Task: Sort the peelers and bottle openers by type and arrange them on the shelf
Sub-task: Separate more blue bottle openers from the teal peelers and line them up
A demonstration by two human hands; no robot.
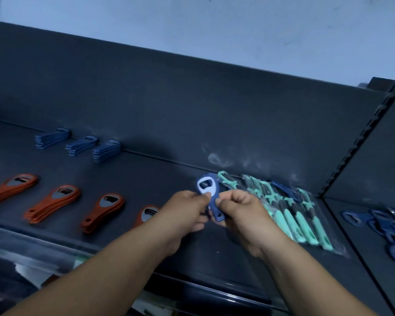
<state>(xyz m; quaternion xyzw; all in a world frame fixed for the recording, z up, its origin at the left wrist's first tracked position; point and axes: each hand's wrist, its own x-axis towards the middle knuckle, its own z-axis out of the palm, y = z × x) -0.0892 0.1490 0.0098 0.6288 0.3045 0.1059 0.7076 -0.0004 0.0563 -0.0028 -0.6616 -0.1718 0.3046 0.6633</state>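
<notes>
Both hands hold one blue bottle opener [209, 190] above the dark shelf [160, 179]. My left hand [183, 213] pinches its metal head, and my right hand [240, 213] grips its handle. Three stacks of blue openers [78, 142] lie along the back left. Orange openers [53, 201] sit in several stacks along the front, one partly hidden by my left arm. Teal-handled peelers [292, 213] in clear wrapping lie fanned out to the right of my hands.
More blue openers [383, 226] lie loose on the adjoining shelf section at the right, past a slotted upright [360, 142]. The shelf's back panel [192, 110] rises behind everything. A glossy front lip [214, 290] runs below my arms.
</notes>
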